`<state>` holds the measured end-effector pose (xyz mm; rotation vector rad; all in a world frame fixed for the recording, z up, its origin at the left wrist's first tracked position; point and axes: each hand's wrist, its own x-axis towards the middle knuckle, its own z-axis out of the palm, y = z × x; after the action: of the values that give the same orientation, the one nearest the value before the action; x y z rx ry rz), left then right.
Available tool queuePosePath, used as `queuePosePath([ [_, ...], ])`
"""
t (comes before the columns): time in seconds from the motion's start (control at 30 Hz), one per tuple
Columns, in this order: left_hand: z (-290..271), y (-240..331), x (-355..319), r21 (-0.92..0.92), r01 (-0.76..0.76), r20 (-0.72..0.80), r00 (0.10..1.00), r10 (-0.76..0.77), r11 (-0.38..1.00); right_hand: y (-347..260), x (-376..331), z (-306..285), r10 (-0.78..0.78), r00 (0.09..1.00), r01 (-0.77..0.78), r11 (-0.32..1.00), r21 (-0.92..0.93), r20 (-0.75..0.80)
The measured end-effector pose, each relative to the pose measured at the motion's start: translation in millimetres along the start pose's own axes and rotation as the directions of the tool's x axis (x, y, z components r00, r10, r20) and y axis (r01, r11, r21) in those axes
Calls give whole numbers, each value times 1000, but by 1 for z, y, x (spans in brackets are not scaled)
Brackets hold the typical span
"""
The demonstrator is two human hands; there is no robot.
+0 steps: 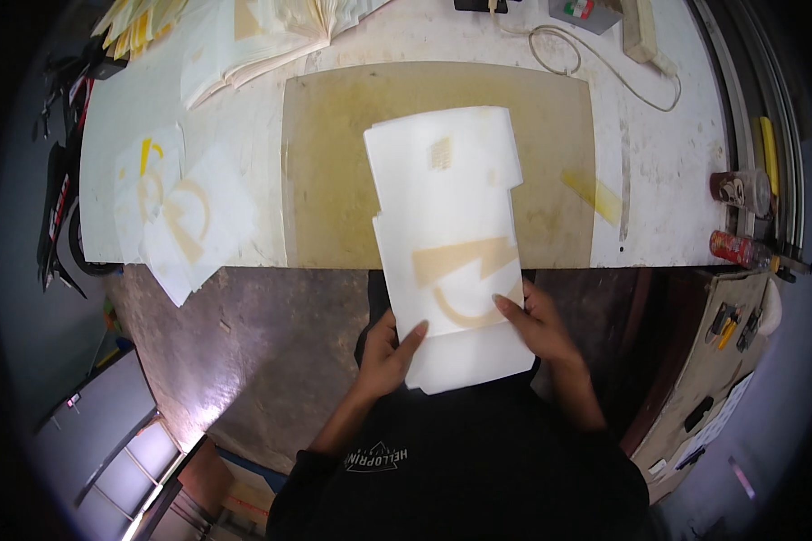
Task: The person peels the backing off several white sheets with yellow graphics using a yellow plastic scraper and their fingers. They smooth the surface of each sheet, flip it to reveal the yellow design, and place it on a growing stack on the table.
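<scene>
Both my hands hold a small stack of white paper sheets [451, 207] with tan printed shapes showing on it. My left hand [394, 349] grips its lower left edge, thumb on top. On the lower right edge, my right hand [539, 320] pinches the stack, its thumb lying over a tan curved shape. The fingers beneath the paper are hidden. The stack's far part extends over a yellowish-brown mat [334, 180] on the white table [253, 135], while its near end hangs over my lap. Its side edges are stepped, so the sheets seem unevenly aligned.
Loose printed sheets [185, 216] lie at the table's left, one overhanging the front edge. Piled papers [262, 45] occupy the back left. A cable [604, 72] loops at the back right; a cup [740, 191] and red-labelled bottle [738, 247] stand at the right edge.
</scene>
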<state>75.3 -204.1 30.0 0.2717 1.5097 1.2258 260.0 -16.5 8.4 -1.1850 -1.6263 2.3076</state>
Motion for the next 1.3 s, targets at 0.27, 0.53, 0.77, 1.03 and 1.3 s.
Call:
queuePosePath([
  [0.27,-10,44,53,-525,-34,-241,964,-111,851,-77,26,-53,9,934,135,916,-377,356],
  [0.53,5,35,69,-433,-302,-542,840,23,849,-50,22,-81,-103,964,-39,857,515,245],
  [0.77,46,29,74,-604,-311,-485,874,-28,734,-54,16,-21,-14,968,21,999,24,-250],
  [1.03,32,10,58,-606,-84,-307,942,-135,791,-88,29,-27,-230,936,49,836,-546,-267],
  [1.3,-11,41,20,282,-28,289,956,-57,959,-201,141,-143,-97,981,193,554,-810,168],
])
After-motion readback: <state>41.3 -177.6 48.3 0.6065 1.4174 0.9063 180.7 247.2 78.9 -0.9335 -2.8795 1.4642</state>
